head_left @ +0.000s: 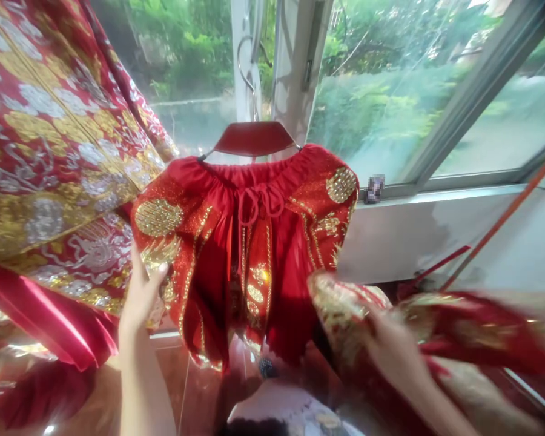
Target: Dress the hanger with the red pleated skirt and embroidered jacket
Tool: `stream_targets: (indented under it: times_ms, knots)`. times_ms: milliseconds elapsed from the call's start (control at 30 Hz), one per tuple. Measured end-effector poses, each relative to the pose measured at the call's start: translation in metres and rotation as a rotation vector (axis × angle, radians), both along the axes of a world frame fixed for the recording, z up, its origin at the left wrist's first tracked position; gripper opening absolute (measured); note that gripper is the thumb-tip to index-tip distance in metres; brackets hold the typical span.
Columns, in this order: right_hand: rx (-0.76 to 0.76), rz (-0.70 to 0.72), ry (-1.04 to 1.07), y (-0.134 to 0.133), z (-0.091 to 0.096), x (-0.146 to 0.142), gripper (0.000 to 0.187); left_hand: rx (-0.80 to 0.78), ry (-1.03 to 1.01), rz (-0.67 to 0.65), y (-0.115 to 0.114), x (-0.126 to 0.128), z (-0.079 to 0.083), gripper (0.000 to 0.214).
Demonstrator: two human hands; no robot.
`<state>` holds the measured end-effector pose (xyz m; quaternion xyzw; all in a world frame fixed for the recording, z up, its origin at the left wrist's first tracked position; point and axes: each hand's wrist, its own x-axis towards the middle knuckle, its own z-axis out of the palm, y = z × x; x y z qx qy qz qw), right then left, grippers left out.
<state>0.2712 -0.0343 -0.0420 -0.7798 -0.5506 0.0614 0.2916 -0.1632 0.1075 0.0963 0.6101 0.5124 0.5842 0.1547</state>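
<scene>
A red skirt (245, 242) with gold embroidery and a drawstring waist hangs on a red hanger (254, 138) hooked at the window frame. My left hand (142, 290) is raised at the skirt's left edge, its fingers closed on the gold-trimmed fabric there. My right hand (390, 345) is blurred by motion at the lower right, against a bunched red and gold garment (436, 327); its fingers look wrapped into that cloth, though the grip is smeared.
A large red and gold brocade robe (49, 151) hangs at the left. Behind the skirt is a window (413, 91) with a grey sill (436, 200) and a small object (375, 189) on it. A thin orange rod (504, 218) slants at the right. Reddish floor tiles lie below.
</scene>
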Motion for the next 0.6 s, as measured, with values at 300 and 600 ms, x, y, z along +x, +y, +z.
stream_targets:
  times_ms: [300, 600]
  knots:
    - [-0.545, 0.249, -0.238, 0.008, -0.167, -0.052, 0.074, 0.257, 0.476, -0.031, -0.015, 0.145, 0.0, 0.044]
    - [-0.726, 0.453, -0.203, 0.064, -0.055, -0.094, 0.031, 0.004, 0.423, -0.011, 0.026, 0.138, -0.055, 0.026]
